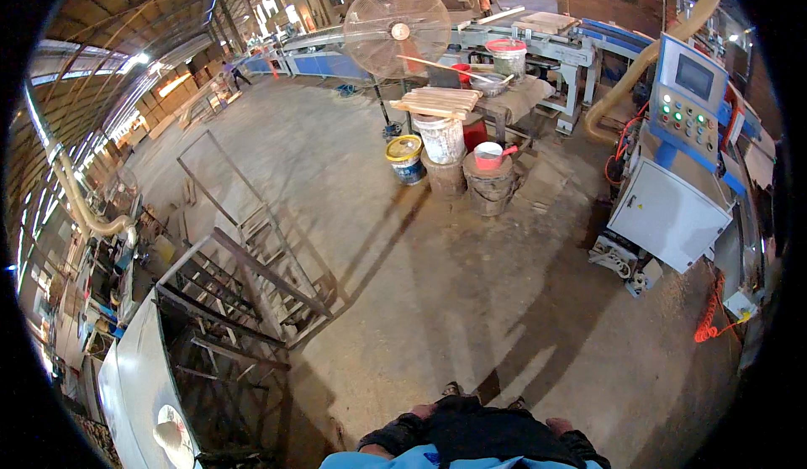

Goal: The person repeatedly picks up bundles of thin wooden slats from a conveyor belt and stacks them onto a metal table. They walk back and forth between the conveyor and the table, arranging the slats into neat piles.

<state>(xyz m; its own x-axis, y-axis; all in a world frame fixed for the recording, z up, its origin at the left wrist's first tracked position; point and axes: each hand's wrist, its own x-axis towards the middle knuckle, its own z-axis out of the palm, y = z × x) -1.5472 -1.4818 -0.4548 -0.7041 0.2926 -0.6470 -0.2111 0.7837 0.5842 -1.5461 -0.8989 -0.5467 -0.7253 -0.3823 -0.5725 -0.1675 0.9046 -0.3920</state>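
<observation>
Concrete floor (395, 334) is filling the workshop's middle. At the person's ten o'clock, the metal rack (273, 272) is standing nearest. Left hand (423, 411) and right hand (559, 426) are hanging low; their grip I cannot tell. Probably work is pausing; handling anything would be requiring a reach.

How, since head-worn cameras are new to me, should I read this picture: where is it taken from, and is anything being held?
It comes from a fisheye camera worn on the head, looking down, so straight edges bend. The bare left hand and right hand show near the lower edge. I see nothing held, though the fingers are too small to make out. Ahead, buckets stand on the floor; wooden strips lie across a white one, near a round fan. A metal frame stands at left, a control cabinet at right.
</observation>
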